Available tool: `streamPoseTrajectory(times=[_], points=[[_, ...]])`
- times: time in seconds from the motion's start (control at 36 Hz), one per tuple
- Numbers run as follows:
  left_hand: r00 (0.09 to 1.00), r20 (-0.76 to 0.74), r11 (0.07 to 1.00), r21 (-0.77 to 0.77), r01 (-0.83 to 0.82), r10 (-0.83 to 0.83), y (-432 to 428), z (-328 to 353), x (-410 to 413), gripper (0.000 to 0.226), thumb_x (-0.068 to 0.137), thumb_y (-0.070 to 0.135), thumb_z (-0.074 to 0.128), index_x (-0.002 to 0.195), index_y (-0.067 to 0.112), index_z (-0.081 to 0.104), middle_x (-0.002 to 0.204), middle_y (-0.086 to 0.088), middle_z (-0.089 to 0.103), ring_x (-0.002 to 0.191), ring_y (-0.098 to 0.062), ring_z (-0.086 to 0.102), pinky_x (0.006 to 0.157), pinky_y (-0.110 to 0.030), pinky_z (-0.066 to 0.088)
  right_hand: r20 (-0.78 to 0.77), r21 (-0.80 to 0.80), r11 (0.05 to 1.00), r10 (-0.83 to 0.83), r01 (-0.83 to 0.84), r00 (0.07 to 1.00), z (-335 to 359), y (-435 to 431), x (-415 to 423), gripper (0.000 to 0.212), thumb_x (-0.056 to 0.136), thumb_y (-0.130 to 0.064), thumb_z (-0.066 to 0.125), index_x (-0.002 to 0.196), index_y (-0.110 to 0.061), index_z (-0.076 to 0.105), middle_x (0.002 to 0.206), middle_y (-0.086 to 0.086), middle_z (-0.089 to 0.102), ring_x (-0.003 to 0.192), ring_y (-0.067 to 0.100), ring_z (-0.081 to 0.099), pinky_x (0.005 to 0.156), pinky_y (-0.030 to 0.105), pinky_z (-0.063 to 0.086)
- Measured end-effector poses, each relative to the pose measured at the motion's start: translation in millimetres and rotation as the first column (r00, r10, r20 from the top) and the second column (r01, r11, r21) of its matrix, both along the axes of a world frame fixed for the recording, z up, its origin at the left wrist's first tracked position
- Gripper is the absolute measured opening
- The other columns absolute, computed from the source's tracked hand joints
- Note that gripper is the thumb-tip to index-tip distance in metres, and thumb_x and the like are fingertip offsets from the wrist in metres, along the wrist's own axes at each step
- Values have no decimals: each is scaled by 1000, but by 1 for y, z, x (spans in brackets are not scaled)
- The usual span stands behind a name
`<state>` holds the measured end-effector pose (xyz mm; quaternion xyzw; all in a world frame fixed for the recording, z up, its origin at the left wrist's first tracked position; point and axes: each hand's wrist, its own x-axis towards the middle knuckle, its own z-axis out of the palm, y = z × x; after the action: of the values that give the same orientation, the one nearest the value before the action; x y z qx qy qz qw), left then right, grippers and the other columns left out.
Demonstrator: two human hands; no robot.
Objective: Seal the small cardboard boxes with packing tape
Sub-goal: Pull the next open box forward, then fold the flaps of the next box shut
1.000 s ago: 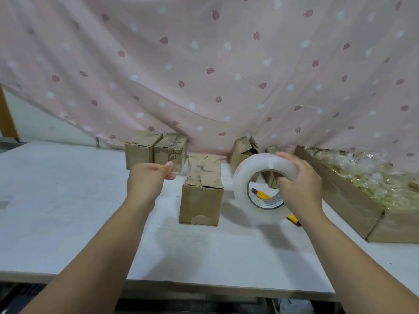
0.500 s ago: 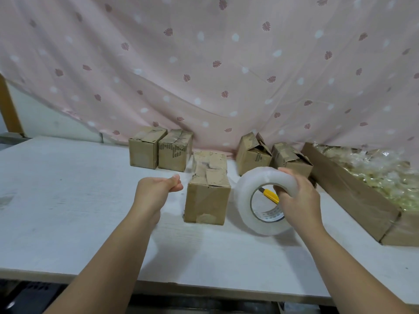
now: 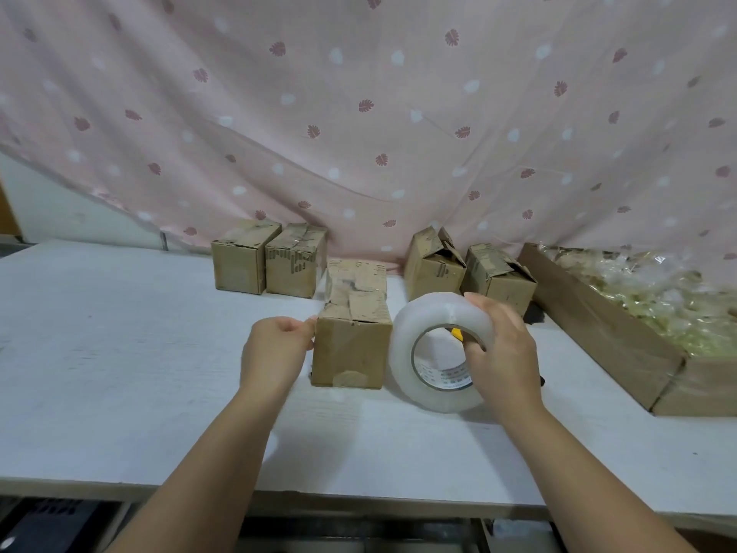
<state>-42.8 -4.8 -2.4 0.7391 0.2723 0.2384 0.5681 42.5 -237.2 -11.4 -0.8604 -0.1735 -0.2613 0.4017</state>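
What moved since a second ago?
The left hand slid right, up to the middle cardboard box. The right hand brought the packing tape roll a little nearer that box, gripping it throughout. The box itself and everything else stayed put.

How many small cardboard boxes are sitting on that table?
5. Back left, side by side: the far-left box and the second box. In front, beside the tape roll: the centre box. Back right: the open-flap box and the far-right box. Others may hide behind them.
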Motion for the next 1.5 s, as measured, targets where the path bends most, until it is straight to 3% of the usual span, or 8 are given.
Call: streamPoseTrajectory(times=[0.25,0.44,0.58,0.72,0.89,1.06,1.22,1.5], points=[[999,-36,933,-359,15,-30,-3,-12,4,28,91,1,52,115,15,50,89,-12,57,58,-17,40,49,-26,31,-13,-15,1000,-2,1,1000,0,1,-2,57,83,3,61,131,-27,57,126,-1,55,106,17,51,75,20,29],[929,370,906,385,-173,21,-33,15,-17,29,100,26,41,118,19,62,124,5,59,111,-7,51,89,-18,35,-26,-16,1000,4,-4,1000,0,2,-4,57,83,2,60,132,-27,56,126,-3,54,106,16,51,78,24,33],[971,-219,396,887,238,-94,-52,22,2,90,83,75,4,151,20,26,158,4,25,145,-13,19,118,-34,5,-26,-24,1000,2,-3,1000,0,1,-6,58,82,2,61,133,-26,56,126,-2,53,107,18,51,77,20,31],[965,-259,262,930,258,-31,-48,16,14,103,75,81,-5,152,18,22,158,2,25,144,-13,24,116,-30,14,-32,34,999,40,-39,999,-2,-5,-9,60,81,3,62,134,-25,56,120,-2,54,102,14,50,75,7,28],[959,-282,286,918,276,-21,-49,18,12,120,66,80,-24,145,19,41,150,2,42,134,-15,43,109,-31,30,-121,352,936,80,-33,989,-12,-8,-22,67,84,-2,65,135,-40,46,115,-16,57,97,0,54,81,5,36],[979,-187,293,934,203,-83,-39,12,16,89,92,71,7,100,13,74,104,-4,74,88,-20,71,77,-34,54,-330,581,809,333,-88,884,-16,-11,-15,61,84,-5,72,131,-35,47,103,-5,68,92,3,65,71,18,48],[957,-287,320,905,282,-35,-40,22,13,128,58,86,-27,142,19,43,151,-2,40,136,-19,39,108,-35,30,-367,542,829,384,-141,848,-22,-12,-14,70,79,-1,76,128,-40,45,111,-5,66,91,1,65,63,17,53],[888,-457,255,866,431,48,-26,25,16,83,74,82,44,137,29,29,154,-7,25,141,-31,25,102,-41,39,-424,429,892,339,-144,839,-23,-9,-15,77,67,-16,88,127,-37,45,108,-10,65,98,9,62,61,14,49]])
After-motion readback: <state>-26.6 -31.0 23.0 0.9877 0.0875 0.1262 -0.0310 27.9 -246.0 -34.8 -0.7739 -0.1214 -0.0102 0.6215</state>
